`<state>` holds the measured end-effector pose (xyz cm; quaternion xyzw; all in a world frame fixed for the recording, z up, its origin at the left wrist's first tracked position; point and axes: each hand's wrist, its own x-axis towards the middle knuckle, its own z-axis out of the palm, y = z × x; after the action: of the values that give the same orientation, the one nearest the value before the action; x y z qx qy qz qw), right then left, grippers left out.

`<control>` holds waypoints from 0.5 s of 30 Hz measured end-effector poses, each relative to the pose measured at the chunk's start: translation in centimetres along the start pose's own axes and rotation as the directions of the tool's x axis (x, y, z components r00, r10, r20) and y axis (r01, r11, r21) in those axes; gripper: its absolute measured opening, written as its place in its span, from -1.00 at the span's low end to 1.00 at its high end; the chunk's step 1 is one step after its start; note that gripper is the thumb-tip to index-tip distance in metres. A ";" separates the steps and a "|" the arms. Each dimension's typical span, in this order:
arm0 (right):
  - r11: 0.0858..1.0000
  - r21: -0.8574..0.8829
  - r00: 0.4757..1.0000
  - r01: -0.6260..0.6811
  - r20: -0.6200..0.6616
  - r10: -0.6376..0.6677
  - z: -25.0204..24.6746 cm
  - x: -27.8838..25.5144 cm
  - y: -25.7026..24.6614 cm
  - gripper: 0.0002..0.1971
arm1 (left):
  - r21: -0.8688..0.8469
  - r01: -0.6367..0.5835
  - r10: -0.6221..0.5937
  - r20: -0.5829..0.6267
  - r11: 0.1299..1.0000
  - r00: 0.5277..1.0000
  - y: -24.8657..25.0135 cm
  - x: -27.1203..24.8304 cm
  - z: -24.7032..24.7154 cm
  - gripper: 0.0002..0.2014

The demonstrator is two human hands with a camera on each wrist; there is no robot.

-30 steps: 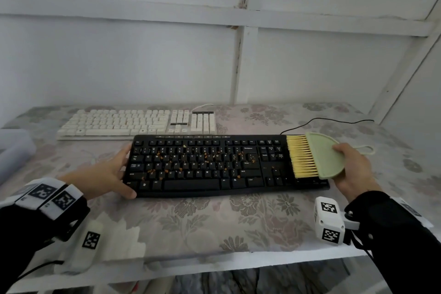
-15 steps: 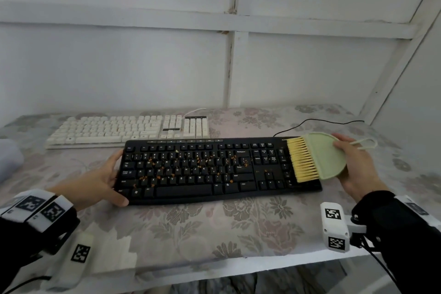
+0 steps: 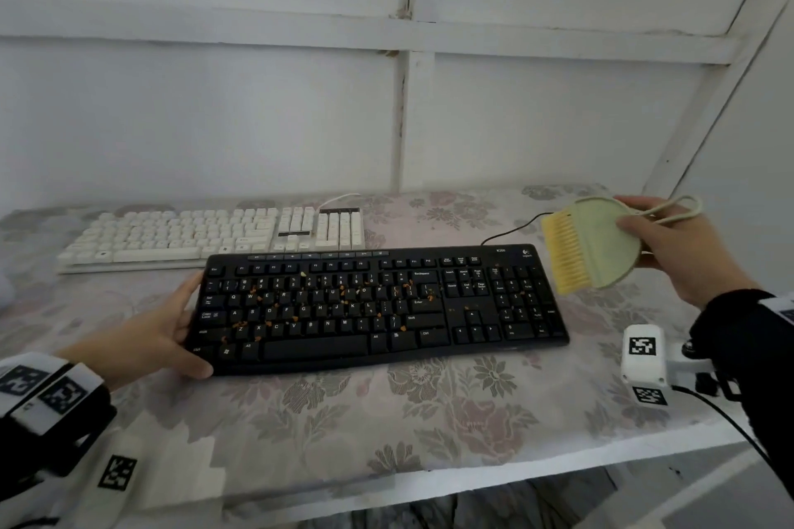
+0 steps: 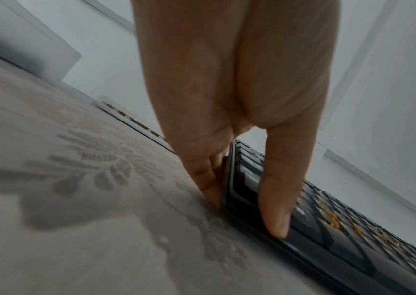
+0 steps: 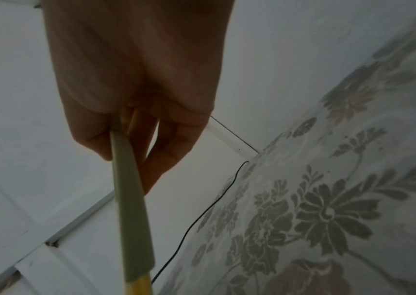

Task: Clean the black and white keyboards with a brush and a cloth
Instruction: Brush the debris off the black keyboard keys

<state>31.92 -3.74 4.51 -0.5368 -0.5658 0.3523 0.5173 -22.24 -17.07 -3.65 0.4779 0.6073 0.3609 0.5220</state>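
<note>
Black keyboard [image 3: 380, 307] flat on the flowered tablecloth [image 3: 429, 421], near the front edge, with orange crumbs [image 3: 275, 309] scattered mostly over the letter keys. White keyboard [image 3: 206, 234] just behind it, parallel, near the wall. Left hand [image 3: 146, 335] at the black keyboard's left end, fingers straight against the side and thumb laid on the front corner, probably to stop any sliding under the strokes. Right hand [image 3: 683, 245] pinching the green back of the brush [image 3: 590, 245], raised above the right end, yellow bristles pointing left and down, seemingly ready for a sweep.

Left wrist view: thumb [image 4: 277, 199] pressing the frame. Right wrist view: brush edge-on, black cable [image 5: 209, 207] along the wall. No cloth identified with certainty.
</note>
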 end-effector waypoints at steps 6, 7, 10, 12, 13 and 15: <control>1.000 0.014 0.997 0.006 0.083 -0.007 0.3 -0.2 0.4 -0.71 | -0.012 -0.011 0.011 -0.001 1.000 1.000 -0.3 0.1 -0.2 0.64; 1.000 0.018 0.996 0.004 0.087 -0.005 0.3 -0.2 0.5 -0.70 | -0.012 -0.010 0.010 -0.004 1.000 1.000 -0.3 0.1 -0.2 0.64; 1.000 0.005 0.994 -0.009 0.108 0.008 0.2 -0.6 0.8 -0.70 | -0.019 -0.011 0.012 0.003 1.000 1.000 -0.2 0.1 -0.1 0.65; 0.999 -0.040 0.990 -0.011 0.137 0.016 0.0 -1.1 0.8 -0.70 | -0.017 -0.014 0.014 0.004 1.000 1.000 -0.1 0.1 -0.1 0.63; 0.998 -0.068 0.988 -0.008 0.151 0.018 0.0 -1.3 0.8 -0.70 | -0.014 -0.015 0.015 0.005 1.000 1.000 0.0 0.1 0.0 0.62; 0.994 -0.112 0.984 -0.005 0.175 0.025 -0.2 -1.8 0.7 -0.72 | -0.011 -0.015 0.015 0.004 1.000 1.000 0.0 0.0 0.0 0.61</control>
<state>32.11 -5.43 3.47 -0.5356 -0.6240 0.3703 0.4319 -22.28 -17.05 -3.64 0.4804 0.6006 0.3673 0.5230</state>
